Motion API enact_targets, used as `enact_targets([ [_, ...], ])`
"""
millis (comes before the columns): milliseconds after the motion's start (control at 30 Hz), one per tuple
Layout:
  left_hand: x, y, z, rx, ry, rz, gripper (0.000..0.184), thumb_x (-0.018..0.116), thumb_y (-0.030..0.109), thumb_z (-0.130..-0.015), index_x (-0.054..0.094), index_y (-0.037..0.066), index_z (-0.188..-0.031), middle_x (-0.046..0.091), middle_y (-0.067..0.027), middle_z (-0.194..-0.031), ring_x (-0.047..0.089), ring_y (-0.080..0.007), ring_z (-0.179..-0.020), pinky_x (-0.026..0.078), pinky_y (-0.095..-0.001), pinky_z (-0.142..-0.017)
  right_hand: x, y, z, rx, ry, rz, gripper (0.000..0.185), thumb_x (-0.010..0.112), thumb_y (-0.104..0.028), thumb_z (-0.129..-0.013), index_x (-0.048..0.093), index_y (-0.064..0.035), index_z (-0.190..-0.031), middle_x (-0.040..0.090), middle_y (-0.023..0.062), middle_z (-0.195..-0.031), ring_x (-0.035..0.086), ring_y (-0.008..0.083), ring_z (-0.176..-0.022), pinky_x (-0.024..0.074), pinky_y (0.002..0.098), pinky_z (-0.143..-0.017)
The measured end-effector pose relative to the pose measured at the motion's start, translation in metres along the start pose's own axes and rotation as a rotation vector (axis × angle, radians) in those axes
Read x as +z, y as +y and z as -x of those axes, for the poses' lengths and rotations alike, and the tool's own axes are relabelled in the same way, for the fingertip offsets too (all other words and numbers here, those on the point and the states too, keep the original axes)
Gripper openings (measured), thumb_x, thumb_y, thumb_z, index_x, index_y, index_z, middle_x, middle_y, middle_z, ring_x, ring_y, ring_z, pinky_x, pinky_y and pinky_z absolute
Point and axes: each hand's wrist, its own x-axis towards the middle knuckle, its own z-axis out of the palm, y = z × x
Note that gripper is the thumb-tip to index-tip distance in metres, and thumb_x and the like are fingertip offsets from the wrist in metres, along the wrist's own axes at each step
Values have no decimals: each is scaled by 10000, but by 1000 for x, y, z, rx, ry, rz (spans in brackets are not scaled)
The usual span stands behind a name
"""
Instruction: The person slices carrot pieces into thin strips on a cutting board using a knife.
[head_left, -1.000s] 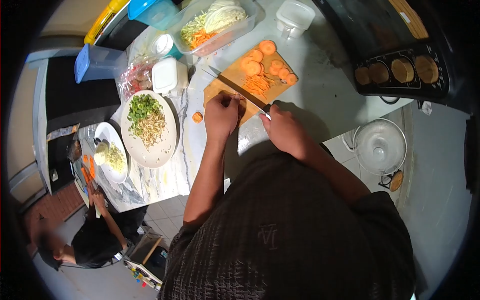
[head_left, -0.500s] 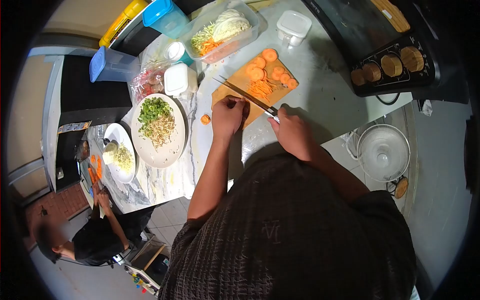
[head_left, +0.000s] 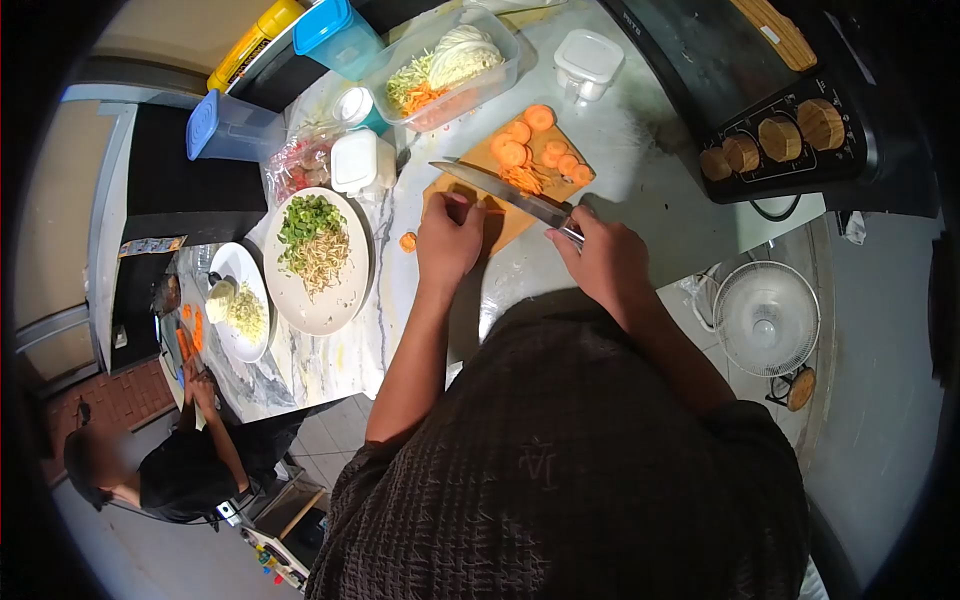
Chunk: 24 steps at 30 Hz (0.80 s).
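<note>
My right hand (head_left: pixel 603 258) is closed round the handle of a knife (head_left: pixel 500 190), its blade slanting up and left over the wooden cutting board (head_left: pixel 555 130). On the board's lower left part, my left hand (head_left: pixel 449 238) has its fingers curled together; a bit of orange shows beside the fingertips, but what they hold is mostly hidden. Beyond the blade lie carrot strips (head_left: pixel 522 179), partly covered by it, and round carrot slices (head_left: pixel 539 118). A small carrot piece (head_left: pixel 408 242) rests on the counter left of my left hand.
A plastic container (head_left: pixel 450 75) with cut vegetables stands behind the board. Plates with chopped greens (head_left: pixel 320 310) and shreds (head_left: pixel 239 300) lie left. An oven (head_left: pixel 780 130) is at right, a wire basket (head_left: pixel 766 320) lower right. A co-worker (head_left: pixel 190 465) is at lower left.
The knife has turned so its blade shows its broad side and now covers part of the carrot strips. My right hand has moved slightly right. The whole view has shifted a little.
</note>
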Motion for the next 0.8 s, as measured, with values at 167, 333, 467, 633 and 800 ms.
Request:
enact_targets([
  [167,-13,44,5,250,120,-182,376,794,247,-740,506,32,-849,548,-104,-710,560,-266,-656,460,-379,-624,-7,-5,-2,11,-29,49,307,672,-370,-857,610,-69,-850,656,114,-677,662,332,-654,513,421,-579],
  [333,-11,45,-12,559,98,-372,428,852,266,-645,544,36,-834,574,-119,-789,580,-317,-736,465,-408,-668,-13,-9,-5,31,-98,56,331,657,-386,-858,625,-79,-975,680,124,-737,681,329,-717,534,436,-643],
  [467,-6,50,-17,543,76,-424,380,841,264,-656,572,42,-807,584,-125,-794,590,-336,-752,470,-421,-688,-13,-9,-4,24,-84,92,356,648,-403,-860,635,-75,-998,675,127,-731,675,332,-714,532,435,-648],
  [633,-4,47,-18,554,127,-388,333,810,278,-708,600,37,-802,587,-124,-779,592,-324,-724,474,-415,-664,-17,-9,-3,16,-78,73,373,631,-423,-869,638,-65,-973,669,135,-715,665,348,-703,525,443,-647],
  [800,-19,41,-14,243,147,-280,308,711,315,-822,634,17,-830,621,-121,-701,608,-280,-639,487,-378,-620,-14,-9,-4,103,-190,-48,375,559,-407,-921,606,-35,-912,668,183,-791,655,382,-795,509,475,-734],
])
